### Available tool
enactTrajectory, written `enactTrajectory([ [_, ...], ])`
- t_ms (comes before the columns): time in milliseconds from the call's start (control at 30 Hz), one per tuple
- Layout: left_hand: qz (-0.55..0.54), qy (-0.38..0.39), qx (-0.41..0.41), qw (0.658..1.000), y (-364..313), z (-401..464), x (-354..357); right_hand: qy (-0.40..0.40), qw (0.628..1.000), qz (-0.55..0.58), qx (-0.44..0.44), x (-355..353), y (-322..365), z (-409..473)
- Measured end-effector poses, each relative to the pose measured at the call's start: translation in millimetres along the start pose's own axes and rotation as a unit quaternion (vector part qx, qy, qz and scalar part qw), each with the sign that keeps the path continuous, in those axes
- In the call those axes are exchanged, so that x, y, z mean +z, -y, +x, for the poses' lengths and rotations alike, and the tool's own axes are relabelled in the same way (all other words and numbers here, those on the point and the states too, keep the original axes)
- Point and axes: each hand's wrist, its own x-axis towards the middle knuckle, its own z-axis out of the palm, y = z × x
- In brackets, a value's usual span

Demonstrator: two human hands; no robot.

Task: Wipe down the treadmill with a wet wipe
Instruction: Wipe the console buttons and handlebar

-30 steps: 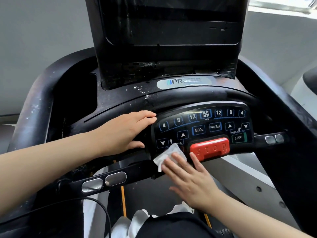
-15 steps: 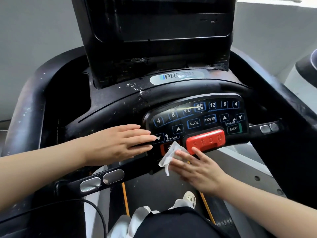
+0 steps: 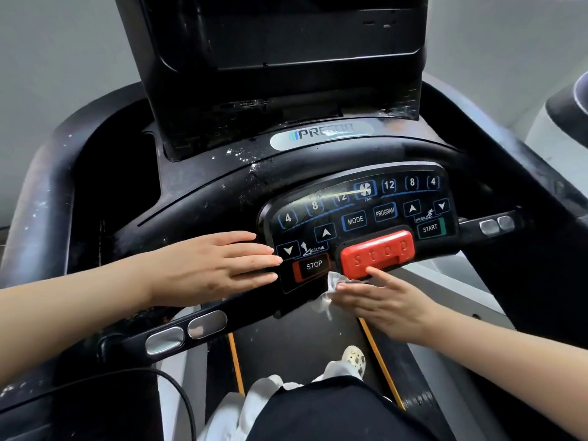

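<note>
My left hand (image 3: 219, 268) flat, fingers straight, on panel's (image 3: 359, 218) left edge | my right hand (image 3: 386, 302) presses wipe (image 3: 334, 283) under red stop bar (image 3: 377, 253) with straight fingers

Obstacles: the raised red stop bar (image 3: 377, 253) projects from the lower edge of the keypad panel (image 3: 356, 218), with the right hand (image 3: 386, 300) and wet wipe (image 3: 334, 281) crowded just beneath it; the left hand (image 3: 216, 265) lies flat against the panel's left edge; the black screen housing (image 3: 280, 68) walls off the far side. Open passage: the gap below the panel, above the belt (image 3: 286, 338), bounded left by the grip bar with silver sensors (image 3: 186, 331) and right by the second sensor bar (image 3: 496, 225). The curved console top (image 3: 222, 183) between housing and panel is unobstructed.
</note>
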Motion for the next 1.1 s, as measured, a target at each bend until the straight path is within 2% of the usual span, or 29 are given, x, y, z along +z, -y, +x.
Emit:
enactTrajectory([
  [133,-0.004,-0.011,0.013,1.0,2.1,1.1,0.6,-0.025,0.999,0.023,0.036,-13.6,23.6,32.7],
  [267,0.001,-0.022,0.025,0.999,7.9,6.2,-3.1,-0.031,0.984,0.08,0.159,-32.3,37.8,70.6],
  [433,-0.004,-0.042,0.008,0.999,14.6,14.8,-11.2,0.038,0.96,0.106,0.257,-39.9,8.0,50.7],
  [600,0.004,-0.041,-0.001,0.999,17.0,18.3,-14.7,0.059,0.887,0.177,0.422,-59.9,16.3,81.9],
  [633,0.004,-0.041,-0.003,0.999,17.4,18.7,-15.2,0.065,0.884,0.193,0.42,-64.4,25.1,89.6],
  [767,-0.002,-0.034,-0.004,0.999,20.2,19.1,-17.4,0.075,0.92,0.184,0.337,-63.9,21.0,75.7],
  [833,-0.005,-0.032,-0.006,0.999,20.9,19.0,-18.1,0.073,0.905,0.169,0.384,-57.7,2.1,58.0],
  [900,-0.004,-0.034,-0.009,0.999,20.5,19.0,-17.0,0.075,0.866,0.185,0.458,-56.4,-10.1,47.8],
  [967,-0.007,-0.036,-0.008,0.999,19.2,20.1,-14.9,0.05,0.847,0.2,0.49,-60.9,-4.8,54.2],
  [1033,-0.011,-0.039,-0.008,0.999,18.2,22.4,-14.1,0.04,0.859,0.213,0.464,-65.5,11.6,66.4],
  [1100,-0.013,-0.045,-0.007,0.999,17.6,24.3,-14.6,0.061,0.891,0.206,0.399,-65.7,26.6,66.2],
])
